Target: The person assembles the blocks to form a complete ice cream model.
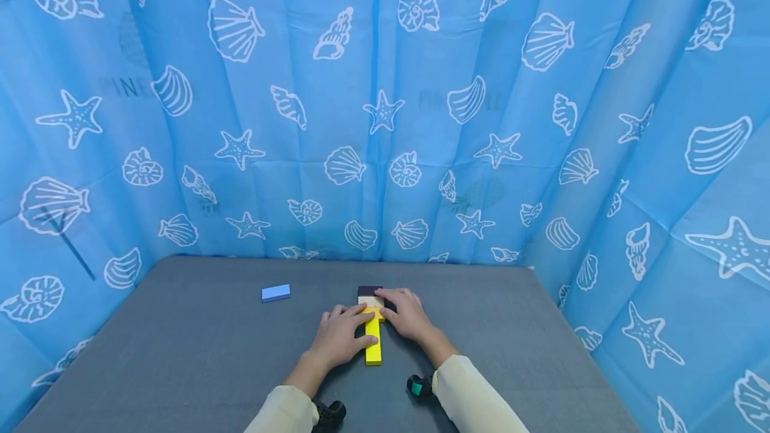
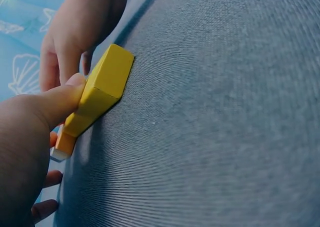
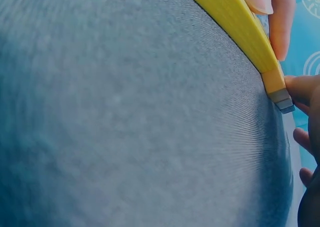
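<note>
A long yellow block (image 1: 373, 355) lies on the grey cloth surface, its narrow end toward me. Beyond it in a line are an orange block (image 1: 379, 317), a whitish block (image 1: 368, 301) and a dark block (image 1: 369, 290). My left hand (image 1: 339, 339) is on the left of this row, its extended thumb resting on the yellow block and its forefinger by the yellow-orange joint. From the right, my right hand (image 1: 411, 316) touches the row, with its forefinger over the dark and whitish blocks and its thumb at the orange block's side. Fingers partly cover the blocks.
A blue block (image 1: 275, 293) lies apart at the back left of the grey table (image 1: 210, 353). Behind the table and along its sides hangs a blue curtain (image 1: 385, 186) with white shell prints. Dark bands (image 1: 419, 386) sit on both wrists.
</note>
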Demonstrator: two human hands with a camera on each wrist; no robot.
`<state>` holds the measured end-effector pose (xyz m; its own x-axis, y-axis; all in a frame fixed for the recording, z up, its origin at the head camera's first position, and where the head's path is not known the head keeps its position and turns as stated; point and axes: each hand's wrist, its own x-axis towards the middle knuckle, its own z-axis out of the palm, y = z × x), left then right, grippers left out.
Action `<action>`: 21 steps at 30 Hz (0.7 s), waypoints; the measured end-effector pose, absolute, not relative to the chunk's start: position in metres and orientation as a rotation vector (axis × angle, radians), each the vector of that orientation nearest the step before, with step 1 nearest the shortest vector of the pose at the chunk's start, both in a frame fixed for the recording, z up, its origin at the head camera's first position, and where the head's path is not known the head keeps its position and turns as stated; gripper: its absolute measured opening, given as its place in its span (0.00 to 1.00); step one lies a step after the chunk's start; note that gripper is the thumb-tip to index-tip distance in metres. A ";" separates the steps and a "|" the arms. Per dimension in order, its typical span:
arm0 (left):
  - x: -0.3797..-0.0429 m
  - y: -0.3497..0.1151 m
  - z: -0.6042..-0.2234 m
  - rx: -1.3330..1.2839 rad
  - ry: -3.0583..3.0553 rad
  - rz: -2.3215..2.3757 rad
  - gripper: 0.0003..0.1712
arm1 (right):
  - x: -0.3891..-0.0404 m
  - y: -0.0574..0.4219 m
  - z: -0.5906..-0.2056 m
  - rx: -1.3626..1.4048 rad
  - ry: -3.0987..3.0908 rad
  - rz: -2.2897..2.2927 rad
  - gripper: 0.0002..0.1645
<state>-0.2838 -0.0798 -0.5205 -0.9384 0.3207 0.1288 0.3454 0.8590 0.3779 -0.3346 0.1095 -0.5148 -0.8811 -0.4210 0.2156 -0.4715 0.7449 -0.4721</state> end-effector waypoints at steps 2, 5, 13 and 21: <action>-0.285 -0.080 -0.520 -0.527 -2.969 -0.629 0.32 | -0.334 0.109 -0.515 0.729 -2.832 0.814 0.25; -0.287 -0.081 -0.521 -0.517 -2.958 -0.640 0.32 | -0.332 0.109 -0.516 0.729 -2.813 0.820 0.26; -0.288 -0.079 -0.519 -0.490 -2.928 -0.715 0.33 | -0.329 0.109 -0.513 0.801 -2.871 0.790 0.34; -0.288 -0.079 -0.518 -0.485 -2.927 -0.725 0.32 | -0.333 0.113 -0.514 0.917 -2.941 0.710 0.44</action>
